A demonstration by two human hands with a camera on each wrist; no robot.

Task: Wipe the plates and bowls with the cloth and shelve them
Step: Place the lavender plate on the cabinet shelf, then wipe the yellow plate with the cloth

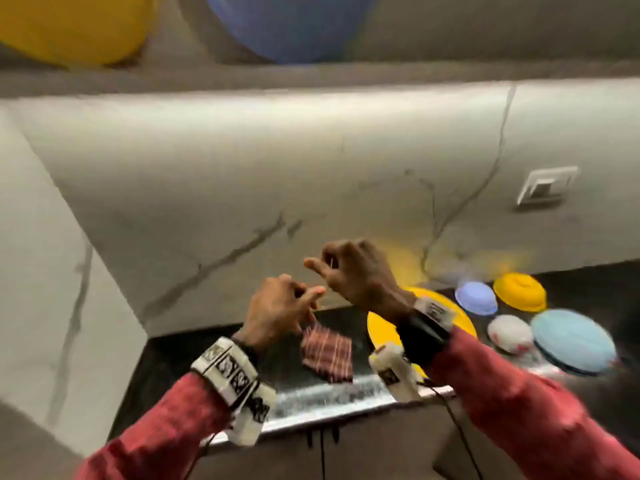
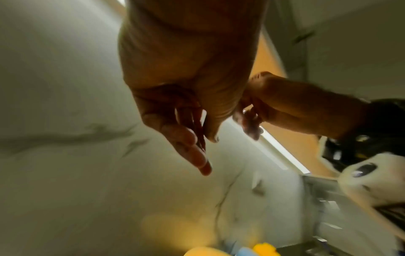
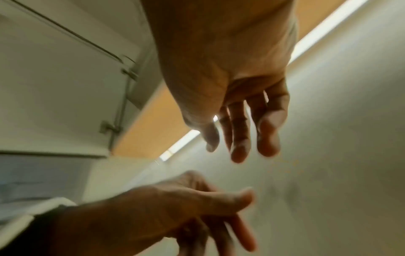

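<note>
**Kitchen corner: surroundings**

Pale marble-look wall [image 1: 311, 174] with dark veins; white wall socket [image 1: 545, 185] at right. Dark speckled countertop [image 1: 207, 348] with a metal front edge. Overhead cabinets [image 3: 54, 86] with wood-toned undersides and a lit light strip [image 3: 324, 29].

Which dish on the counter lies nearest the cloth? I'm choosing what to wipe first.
The large yellow plate, directly right of the striped cloth; the small bowls and the blue plate sit farther right.

A white wall socket [image 1: 546, 186] sits on the veined marble backsplash [image 1: 311, 174] above the dark worktop [image 1: 194, 355].
</note>
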